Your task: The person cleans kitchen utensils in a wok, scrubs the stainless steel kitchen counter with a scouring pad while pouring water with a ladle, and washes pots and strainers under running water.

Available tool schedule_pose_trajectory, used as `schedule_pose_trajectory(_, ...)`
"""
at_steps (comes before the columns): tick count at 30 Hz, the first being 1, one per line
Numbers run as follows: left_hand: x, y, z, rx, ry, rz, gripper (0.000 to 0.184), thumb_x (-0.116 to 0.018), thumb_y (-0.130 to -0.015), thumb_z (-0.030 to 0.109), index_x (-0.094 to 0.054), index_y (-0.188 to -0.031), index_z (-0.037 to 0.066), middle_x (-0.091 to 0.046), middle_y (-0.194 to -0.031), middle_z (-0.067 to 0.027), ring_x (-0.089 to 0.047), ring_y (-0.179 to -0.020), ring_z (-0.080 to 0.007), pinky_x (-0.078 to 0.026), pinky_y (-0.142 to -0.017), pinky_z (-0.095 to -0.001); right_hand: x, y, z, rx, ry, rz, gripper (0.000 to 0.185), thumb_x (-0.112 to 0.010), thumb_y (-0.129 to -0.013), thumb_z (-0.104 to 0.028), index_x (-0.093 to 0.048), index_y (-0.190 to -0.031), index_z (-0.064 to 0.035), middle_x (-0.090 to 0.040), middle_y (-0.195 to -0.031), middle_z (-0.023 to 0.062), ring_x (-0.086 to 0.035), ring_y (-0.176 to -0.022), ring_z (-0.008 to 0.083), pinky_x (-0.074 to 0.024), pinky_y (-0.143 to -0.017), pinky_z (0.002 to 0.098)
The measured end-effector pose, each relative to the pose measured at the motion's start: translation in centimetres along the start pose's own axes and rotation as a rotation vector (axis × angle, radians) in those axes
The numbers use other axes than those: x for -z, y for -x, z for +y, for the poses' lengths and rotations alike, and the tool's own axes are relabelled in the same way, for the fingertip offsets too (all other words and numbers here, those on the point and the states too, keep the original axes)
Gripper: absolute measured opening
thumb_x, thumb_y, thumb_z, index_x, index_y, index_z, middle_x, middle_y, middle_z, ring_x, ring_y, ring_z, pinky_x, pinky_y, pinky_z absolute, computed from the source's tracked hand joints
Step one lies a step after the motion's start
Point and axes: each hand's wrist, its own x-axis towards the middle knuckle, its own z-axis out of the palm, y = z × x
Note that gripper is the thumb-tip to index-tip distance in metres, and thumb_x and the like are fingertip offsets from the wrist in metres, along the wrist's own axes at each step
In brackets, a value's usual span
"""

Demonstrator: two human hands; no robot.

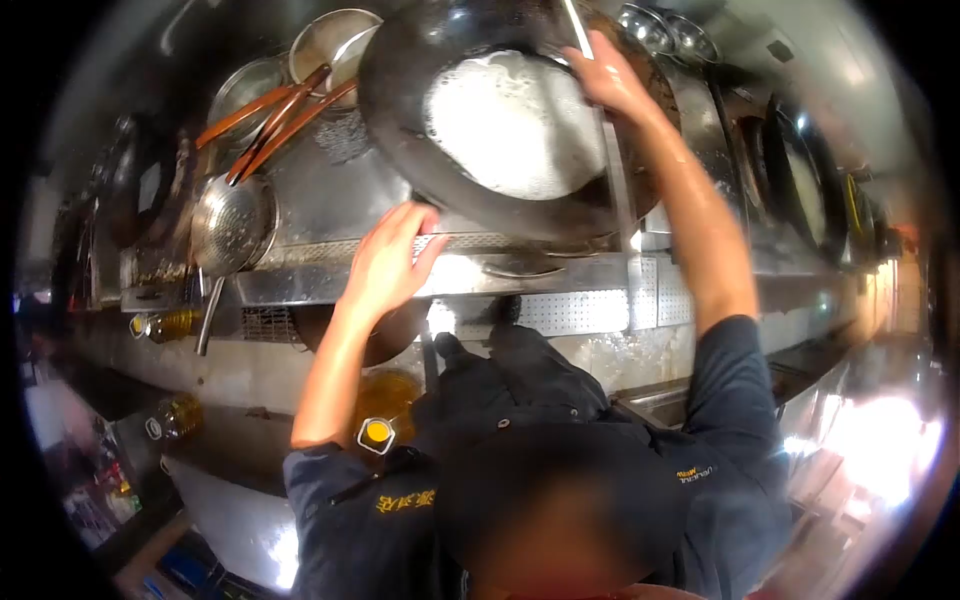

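A large dark wok [400, 150] holds white, frothy liquid [510, 125]. My right hand [610, 78] reaches over its far right side, fingers closed around a long, thin, pale metal bar [578, 28]. Whether the bar is a tool's handle or a pipe is hard to tell, and its ends are not clear. By the near left rim is my left hand [393, 252], thumb apart from the fingers. Its fingertips are close to the rim; contact with it cannot be made out. A perforated strainer [232, 225] lies to its left, handle pointing toward me.
Wooden-handled strainers [265, 120] rest at the back left. Metal bowls [665, 32] stand at the back right, with another dark wok [805, 180] farther right. A steel counter edge [330, 282] runs along the front. An oil bottle [380, 420] stands below, near my left arm.
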Motion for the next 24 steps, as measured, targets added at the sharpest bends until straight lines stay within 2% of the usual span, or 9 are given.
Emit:
schedule_pose_trajectory(1, -2.0, 0.7, -1.1, 0.031, 0.06, 0.022, 0.02, -0.069, -0.09, 0.015, -0.06, -0.104, 0.004, -0.061, -0.091, -0.012, -0.062, -0.089, -0.0327, -0.051, -0.078, -0.0414, 3.0, 0.0, 3.2, -0.019, 0.101, 0.0, 0.038, -0.057, -0.099, -0.033, -0.047, -0.113, 0.0005, -0.063, -0.08, 0.0157, -0.063, -0.068, 0.025, -0.0506, -0.062, 0.0433)
schedule_pose_trajectory(4, -8.1, 4.3, -3.6, 0.225, 0.206, 0.225, 0.026, -0.065, -0.091, 0.009, -0.058, -0.114, 0.0, -0.064, -0.09, -0.0119, -0.064, -0.081, -0.0249, -0.053, -0.079, -0.0359, 8.3, 2.3, 14.3, 0.056, 0.51, 0.046, 0.034, -0.056, -0.098, -0.029, -0.047, -0.116, -0.0011, -0.066, -0.096, 0.0316, -0.065, -0.09, 0.0493, -0.0501, -0.08, 0.0545)
schedule_pose_trajectory(9, -13.7, 9.5, -6.4, 0.614, 0.266, 0.298, 0.033, -0.063, -0.095, 0.009, -0.052, -0.125, 0.001, -0.065, -0.089, -0.0062, -0.062, -0.081, -0.0157, -0.05, -0.076, -0.0283, 9.1, 7.5, 17.3, -0.207, 0.737, -0.126, 0.027, -0.051, -0.098, -0.015, -0.046, -0.116, 0.004, -0.067, -0.095, 0.0326, -0.066, -0.092, 0.0489, -0.0523, -0.081, 0.0558)
schedule_pose_trajectory(12, -14.0, 9.2, -6.7, 0.643, 0.244, 0.269, 0.035, -0.062, -0.095, 0.007, -0.05, -0.127, 0.001, -0.065, -0.092, -0.0071, -0.062, -0.082, -0.0164, -0.051, -0.076, -0.0299, 6.5, 8.1, 17.7, -0.234, 0.785, -0.18, 0.025, -0.048, -0.096, -0.01, -0.047, -0.115, 0.0065, -0.067, -0.098, 0.0326, -0.068, -0.093, 0.0466, -0.0545, -0.081, 0.0542)
schedule_pose_trajectory(14, -14.7, 8.8, -8.6, 0.62, 0.221, 0.269, 0.036, -0.062, -0.095, 0.007, -0.05, -0.128, 0.001, -0.064, -0.093, -0.0076, -0.062, -0.083, -0.017, -0.051, -0.076, -0.0304, 3.9, 8.1, 16.2, -0.337, 0.75, -0.388, 0.043, -0.051, -0.094, -0.008, -0.041, -0.132, 0.0119, -0.066, -0.111, 0.0313, -0.069, -0.097, 0.0428, -0.0571, -0.081, 0.049)
schedule_pose_trajectory(16, -14.6, 8.7, -9.6, 0.63, 0.251, 0.25, 0.037, -0.062, -0.095, 0.008, -0.049, -0.13, 0.002, -0.063, -0.095, -0.0077, -0.061, -0.086, -0.0176, -0.051, -0.078, -0.0316, 0.5, 8.8, 18.2, -0.164, 0.529, -0.416, 0.041, -0.05, -0.097, -0.015, -0.051, -0.124, 0.0158, -0.067, -0.107, 0.0307, -0.071, -0.09, 0.0367, -0.0581, -0.071, 0.044)
schedule_pose_trajectory(18, -15.9, 10.0, -13.0, 0.567, 0.252, 0.265, 0.036, -0.061, -0.096, 0.008, -0.05, -0.129, 0.001, -0.063, -0.095, -0.0069, -0.061, -0.085, -0.0172, -0.051, -0.077, -0.0315, -0.1, 9.3, 12.1, -0.591, -0.081, -0.506, 0.037, -0.05, -0.098, -0.015, -0.05, -0.116, 0.0179, -0.061, -0.076, 0.016, -0.056, -0.05, 0.0197, -0.0478, -0.043, 0.0366)
schedule_pose_trajectory(20, -16.2, 10.9, -13.9, 0.57, 0.202, 0.332, 0.032, -0.06, -0.097, 0.008, -0.052, -0.127, 0.0, -0.062, -0.093, -0.0051, -0.06, -0.083, -0.0152, -0.05, -0.076, -0.0301, -1.4, 9.6, 11.3, -0.798, -0.766, -0.527, 0.025, -0.049, -0.103, -0.014, -0.042, -0.116, 0.0071, -0.041, -0.059, -0.0034, -0.038, -0.044, 0.0067, -0.0348, -0.034, 0.0223)
schedule_pose_trajectory(24, -16.6, 14.4, -15.3, 0.574, 0.226, 0.417, 0.028, -0.061, -0.097, 0.007, -0.055, -0.123, -0.002, -0.059, -0.09, -0.0039, -0.056, -0.08, -0.0113, -0.047, -0.072, -0.0247, -4.3, 11.0, 13.3, -1.053, -1.573, -0.633, 0.011, -0.05, -0.104, -0.015, -0.041, -0.099, -0.0105, -0.039, -0.056, -0.0083, -0.034, -0.039, 0.0027, -0.0271, -0.028, 0.0195)
